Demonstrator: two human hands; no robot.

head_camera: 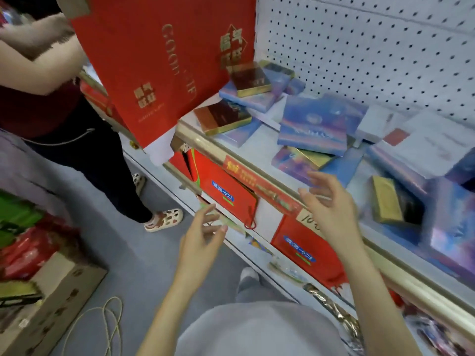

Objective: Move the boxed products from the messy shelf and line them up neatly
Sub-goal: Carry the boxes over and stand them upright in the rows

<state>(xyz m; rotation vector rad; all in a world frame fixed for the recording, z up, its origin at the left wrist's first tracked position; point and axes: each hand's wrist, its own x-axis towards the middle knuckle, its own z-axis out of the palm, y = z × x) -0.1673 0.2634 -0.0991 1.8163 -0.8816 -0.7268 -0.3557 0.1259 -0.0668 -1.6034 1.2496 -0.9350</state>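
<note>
Several boxed products lie jumbled on the white shelf point(262, 140): a big blue-purple box point(316, 124), a dark red box with gold edge point(222, 116), another dark red one point(250, 79) stacked on blue boxes, a gold-and-black box point(393, 204), and a white box with a red label point(416, 142). My right hand point(331, 206) hovers at the shelf's front edge, fingers spread, holding nothing. My left hand point(203, 240) hangs lower, in front of the shelf below, fingers loosely bent and empty.
Another person stands at the left holding a large red gift bag point(164, 57) over the shelf's left end. Red gift bags point(226, 194) fill the lower shelf. A pegboard point(372, 47) backs the shelf. A cardboard carton point(51, 299) and cord lie on the floor.
</note>
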